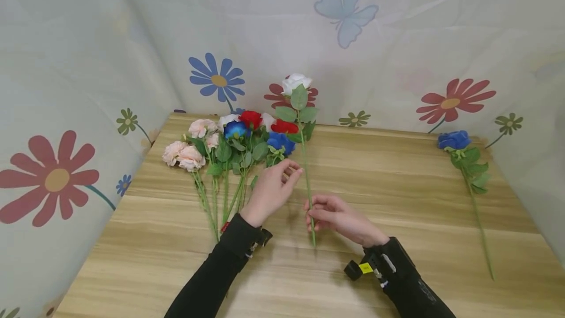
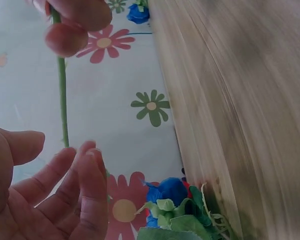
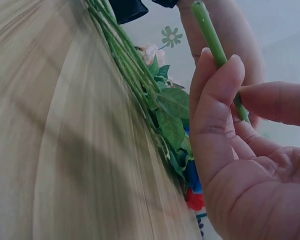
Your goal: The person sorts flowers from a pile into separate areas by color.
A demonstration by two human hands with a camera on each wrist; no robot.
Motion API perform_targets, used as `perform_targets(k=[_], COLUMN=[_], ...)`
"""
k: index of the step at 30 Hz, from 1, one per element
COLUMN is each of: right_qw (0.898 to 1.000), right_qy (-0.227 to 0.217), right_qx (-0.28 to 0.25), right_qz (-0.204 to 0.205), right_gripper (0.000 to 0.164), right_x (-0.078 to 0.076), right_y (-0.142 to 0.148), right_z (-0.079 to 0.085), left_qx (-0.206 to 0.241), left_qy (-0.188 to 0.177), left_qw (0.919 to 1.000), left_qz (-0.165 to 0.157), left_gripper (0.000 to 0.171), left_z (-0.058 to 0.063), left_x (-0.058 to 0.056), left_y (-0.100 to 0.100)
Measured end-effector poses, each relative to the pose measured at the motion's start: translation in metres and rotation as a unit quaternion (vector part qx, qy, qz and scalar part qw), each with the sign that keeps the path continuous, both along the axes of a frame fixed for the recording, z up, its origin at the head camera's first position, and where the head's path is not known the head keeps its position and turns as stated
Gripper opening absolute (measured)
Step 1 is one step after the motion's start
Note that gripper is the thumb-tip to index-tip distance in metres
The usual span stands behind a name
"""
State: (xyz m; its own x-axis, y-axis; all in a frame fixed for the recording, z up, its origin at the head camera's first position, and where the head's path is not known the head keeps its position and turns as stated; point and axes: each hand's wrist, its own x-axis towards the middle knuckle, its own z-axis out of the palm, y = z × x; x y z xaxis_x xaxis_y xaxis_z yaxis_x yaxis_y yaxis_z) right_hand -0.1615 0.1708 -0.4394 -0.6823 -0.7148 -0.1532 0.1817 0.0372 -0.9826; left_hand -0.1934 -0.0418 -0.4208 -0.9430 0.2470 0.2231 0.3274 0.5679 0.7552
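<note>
Progress on the flowers appears well advanced but unfinished, as judged from how they lie. On the left part of the bench [image 1: 375, 175], a loose bunch [image 1: 224, 150] of pink, white, red and blue blooms is laid with the heads toward the patterned backdrop [image 1: 265, 18] and the stems toward the person; this share can be taken as done. One white rose [image 1: 296, 84] is held up clear of the bench, just to the right of the bunch, and is not yet set down. Its stem [image 1: 307, 175] is pinched near the lower end between thumb and fingers by the right grip [image 1: 340, 217], while its exact tilt cannot be told. By the left grip [image 1: 271, 188] nothing is grasped: the fingers are loosely bent and the thumb is held apart, close beside the stem, though whether the stem is touched cannot be made out. A single blue rose [image 1: 454, 140] is left lying by itself at the far right, well apart from the bunch and untouched by either grip, so at least these two roses seem to remain to be dealt with
</note>
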Motion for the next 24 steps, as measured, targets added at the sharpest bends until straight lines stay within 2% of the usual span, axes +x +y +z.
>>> perform_targets(k=[5,10,18,24], right_qw=[1.0,0.999,0.997,0.992], right_qy=[-0.008,-0.006,0.004,0.012], right_qx=[0.017,0.032,0.06,0.1], right_qz=[-0.015,-0.029,-0.052,-0.07], right_gripper=[0.023,0.024,0.024,0.025], right_x=[0.005,0.011,0.023,0.032], right_y=[0.015,0.036,0.082,0.118], right_z=[-0.003,-0.004,-0.008,-0.005], left_qx=[-0.036,-0.086,-0.13,-0.15], left_qy=[0.045,0.084,0.091,0.09], left_qw=[0.9983,0.9927,0.9869,0.9835], left_qz=[0.008,0.003,-0.03,-0.046], left_gripper=[0.029,0.029,0.031,0.029], left_z=[-0.001,-0.002,-0.001,-0.004], left_x=[0.001,0.002,0.005,0.009], left_y=[0.004,0.012,0.027,0.037])
